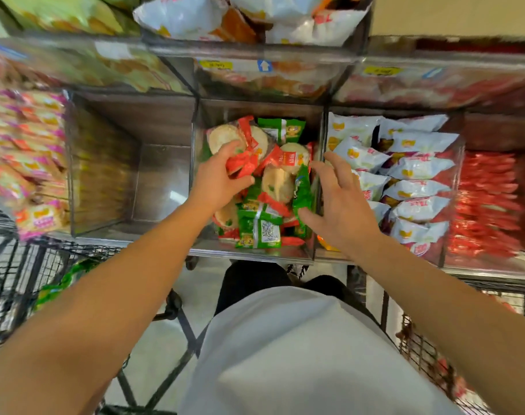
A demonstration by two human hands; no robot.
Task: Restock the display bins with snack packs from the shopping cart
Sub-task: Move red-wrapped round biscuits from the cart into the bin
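While both arms are extended over the middle display bin [256, 255], a red snack pack [245, 164] is gripped by the left hand [217, 178], fingers curled round it, at 12 o'clock from the person's torso. Mixed red and green snack packs [259, 226] are heaped inside that bin. At 1 o'clock the right hand [340, 202] is held with fingers spread apart, its thumb touching a green pack [302, 193]. At 8 o'clock the shopping cart [21, 280] is seen, green packs [65, 284] within. White packs [411, 172] fill the bin at 2 o'clock.

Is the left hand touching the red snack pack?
Touching. The head view shows the left hand with fingers and thumb curled around a red snack pack over the middle bin.
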